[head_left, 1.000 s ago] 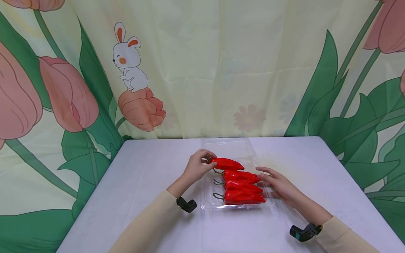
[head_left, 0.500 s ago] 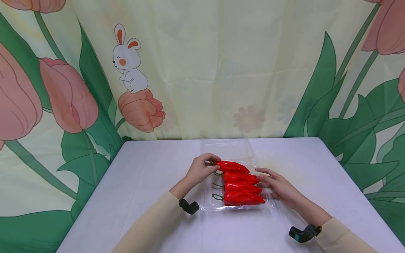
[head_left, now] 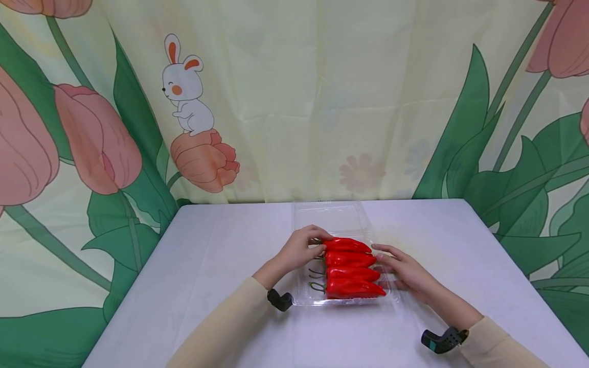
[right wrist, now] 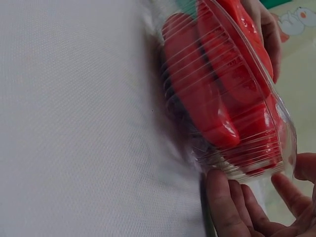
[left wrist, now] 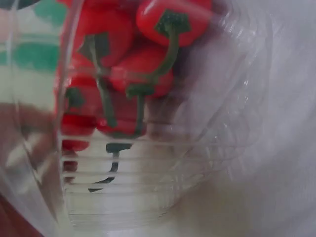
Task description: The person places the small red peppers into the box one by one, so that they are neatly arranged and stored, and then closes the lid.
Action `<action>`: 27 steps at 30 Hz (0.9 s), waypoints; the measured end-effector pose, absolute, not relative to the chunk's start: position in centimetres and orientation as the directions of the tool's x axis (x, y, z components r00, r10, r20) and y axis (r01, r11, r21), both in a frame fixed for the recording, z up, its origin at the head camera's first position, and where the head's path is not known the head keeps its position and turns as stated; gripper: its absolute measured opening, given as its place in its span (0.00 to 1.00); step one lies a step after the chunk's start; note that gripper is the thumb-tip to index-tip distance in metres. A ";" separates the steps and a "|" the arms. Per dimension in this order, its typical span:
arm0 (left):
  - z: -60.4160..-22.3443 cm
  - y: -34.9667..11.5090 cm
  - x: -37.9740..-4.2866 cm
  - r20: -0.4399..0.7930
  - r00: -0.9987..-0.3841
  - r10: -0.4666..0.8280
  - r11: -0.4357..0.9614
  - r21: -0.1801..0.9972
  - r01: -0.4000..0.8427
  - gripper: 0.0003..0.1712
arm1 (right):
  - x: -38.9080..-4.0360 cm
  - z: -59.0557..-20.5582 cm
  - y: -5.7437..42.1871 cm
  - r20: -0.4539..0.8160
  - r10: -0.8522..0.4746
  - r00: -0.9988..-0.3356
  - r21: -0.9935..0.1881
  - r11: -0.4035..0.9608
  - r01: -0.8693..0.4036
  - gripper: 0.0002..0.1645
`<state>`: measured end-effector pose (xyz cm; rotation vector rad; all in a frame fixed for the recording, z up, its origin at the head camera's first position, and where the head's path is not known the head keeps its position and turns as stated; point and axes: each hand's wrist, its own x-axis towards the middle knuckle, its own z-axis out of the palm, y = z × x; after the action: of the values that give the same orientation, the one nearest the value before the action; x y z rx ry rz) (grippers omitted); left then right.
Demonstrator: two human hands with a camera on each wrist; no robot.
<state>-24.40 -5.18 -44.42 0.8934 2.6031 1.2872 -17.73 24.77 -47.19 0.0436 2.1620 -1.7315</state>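
Observation:
My left hand (head_left: pixel 299 251) pinches the farthest red chili pepper (head_left: pixel 349 245) near its stem end. That pepper lies alongside several other red peppers (head_left: pixel 353 289) in a clear plastic container (head_left: pixel 301 300), their green stems pointing left. In the left wrist view, stems (left wrist: pixel 170 49) show through the ribbed clear wall. My right hand (head_left: pixel 407 268) is at the container's right end with fingers extended. The right wrist view shows its fingers (right wrist: pixel 222 202) touching the end wall, close to the pepper tips (right wrist: pixel 224 136).
The container's clear lid (head_left: pixel 331 217) lies folded back behind it. A white cloth covers the table (head_left: pixel 230 230). Behind stands a curtain (head_left: pixel 276 102) printed with tulips and a rabbit. Both wrists wear black bands.
My left hand has moved right and slightly nearer, bringing the farthest pepper down against the others in the row. My right hand has stayed in place.

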 end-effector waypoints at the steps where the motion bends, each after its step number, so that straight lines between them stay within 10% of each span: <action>1: -44.4 -5.2 -24.4 0.157 -0.818 0.554 0.476 0.746 0.465 0.16 | -17.7 -47.2 24.8 -0.301 -0.204 -0.932 -0.937 0.245 0.249 0.43; 27: -44.9 -6.5 -24.6 0.199 -0.847 0.492 0.433 0.789 0.436 0.17 | -17.8 -47.1 24.8 -0.297 -0.208 -0.932 -0.936 0.258 0.241 0.41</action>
<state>-24.58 -6.49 -44.88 0.8460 2.6066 1.4061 -17.83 24.78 -47.12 0.0304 2.1746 -1.7173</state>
